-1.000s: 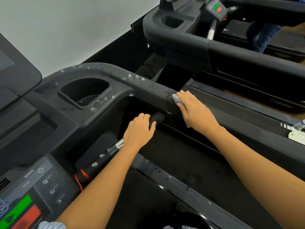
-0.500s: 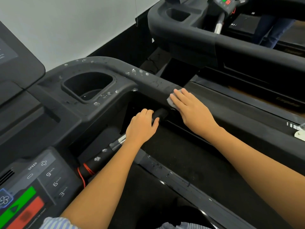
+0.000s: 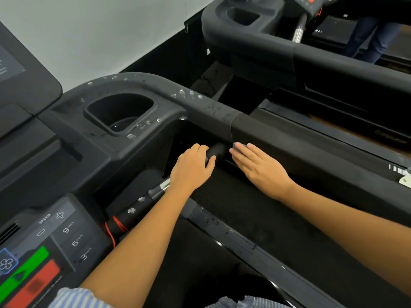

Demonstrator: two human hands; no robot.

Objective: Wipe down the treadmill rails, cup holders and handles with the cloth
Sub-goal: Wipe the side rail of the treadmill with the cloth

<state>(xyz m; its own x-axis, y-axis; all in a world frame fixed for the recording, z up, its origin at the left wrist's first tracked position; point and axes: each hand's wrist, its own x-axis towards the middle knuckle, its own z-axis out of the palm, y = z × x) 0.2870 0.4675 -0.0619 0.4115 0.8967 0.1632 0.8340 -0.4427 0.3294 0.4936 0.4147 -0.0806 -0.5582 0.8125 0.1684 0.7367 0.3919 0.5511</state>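
Note:
The black treadmill side rail [image 3: 289, 138] runs from the console toward the right, with foam droplets on its curved part near the cup holder [image 3: 121, 113]. My right hand [image 3: 260, 167] lies flat against the rail's inner face, pressing a grey cloth [image 3: 239, 145] whose edge shows past the fingertips. My left hand [image 3: 192, 166] wraps around the black front handle [image 3: 142, 205], which carries foam spots and a silver band.
The console panel [image 3: 44, 241] with speed keys and green and red buttons sits at the lower left. A second treadmill [image 3: 278, 45] stands beyond, with a person's legs [image 3: 373, 38] on it. The belt [image 3: 244, 210] lies below my arms.
My right hand with the cloth has slid from the top of the rail down onto its inner side. My left hand keeps its grip on the handle.

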